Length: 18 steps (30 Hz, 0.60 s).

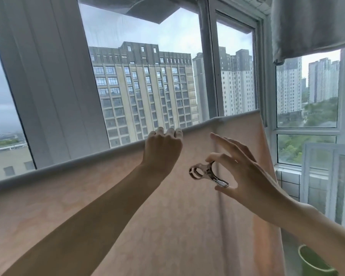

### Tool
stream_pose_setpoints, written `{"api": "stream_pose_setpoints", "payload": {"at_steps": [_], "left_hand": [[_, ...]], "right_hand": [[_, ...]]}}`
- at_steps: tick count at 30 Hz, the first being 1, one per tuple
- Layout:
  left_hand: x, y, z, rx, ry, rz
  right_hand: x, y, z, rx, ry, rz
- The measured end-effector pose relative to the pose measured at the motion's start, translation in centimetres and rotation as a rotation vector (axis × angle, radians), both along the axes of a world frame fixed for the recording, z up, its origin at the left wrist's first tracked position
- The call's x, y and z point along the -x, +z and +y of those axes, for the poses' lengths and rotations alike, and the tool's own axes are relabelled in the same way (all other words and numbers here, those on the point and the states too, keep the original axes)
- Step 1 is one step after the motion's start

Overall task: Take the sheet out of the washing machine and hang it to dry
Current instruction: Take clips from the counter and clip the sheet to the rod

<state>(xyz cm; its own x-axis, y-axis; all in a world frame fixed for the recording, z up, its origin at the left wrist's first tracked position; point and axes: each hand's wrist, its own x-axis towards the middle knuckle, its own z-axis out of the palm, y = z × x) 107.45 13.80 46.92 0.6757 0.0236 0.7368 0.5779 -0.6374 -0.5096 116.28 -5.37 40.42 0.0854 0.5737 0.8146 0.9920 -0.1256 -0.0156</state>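
Item: pale peach-pink cotton sheet (167, 216), already draped over a horizontal drying rail. It fills the lower half of the frame. Its folded top edge runs as a long diagonal from the lower left up to the right of centre, and that line is the long axis you work along.

Item: your left hand (161, 150), centre of frame. The fingers (168, 132) curl over the top fold of the sheet and hold it down on the rail.

Item: your right hand (245, 172), right of centre, in front of the hanging cloth and below the fold. Thumb and a bent finger pinch a shiny metal clothes clip (206, 174); the remaining fingers are spread and straight. Whether the hand touches the cloth cannot be told.

Key relation: the clip's ringed end points toward the left of the frame. The top edge lies above the clip, toward the upper part of the frame. Your right hand is the nearer one to the free stretch of fold just right of your left fingers.

Judgement: hanging looks largely done. The step in hand looks like clipping the fold, which calls for raising the clip and turning its mouth toward that edge.

Other: grey cloth (311, 22) hanging at upper right; green cup (311, 261) at lower right; window (147, 76) with tower blocks beyond.
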Motion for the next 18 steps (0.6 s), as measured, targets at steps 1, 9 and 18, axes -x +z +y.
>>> {"api": "stream_pose_setpoints", "payload": {"at_steps": [1, 9, 18], "left_hand": [[-0.9, 0.0, -0.4, 0.02, 0.006, 0.009], [-7.9, -0.1, -1.6, 0.067, 0.01, -0.003], [-14.5, 0.1, -1.8, 0.091, 0.018, -0.034]], "right_hand": [[-1.0, 0.2, -0.5, 0.008, -0.008, -0.016], [-9.1, 0.3, -4.5, 0.033, 0.139, 0.137], [-15.4, 0.1, -6.6, -0.002, 0.105, 0.149]]}}
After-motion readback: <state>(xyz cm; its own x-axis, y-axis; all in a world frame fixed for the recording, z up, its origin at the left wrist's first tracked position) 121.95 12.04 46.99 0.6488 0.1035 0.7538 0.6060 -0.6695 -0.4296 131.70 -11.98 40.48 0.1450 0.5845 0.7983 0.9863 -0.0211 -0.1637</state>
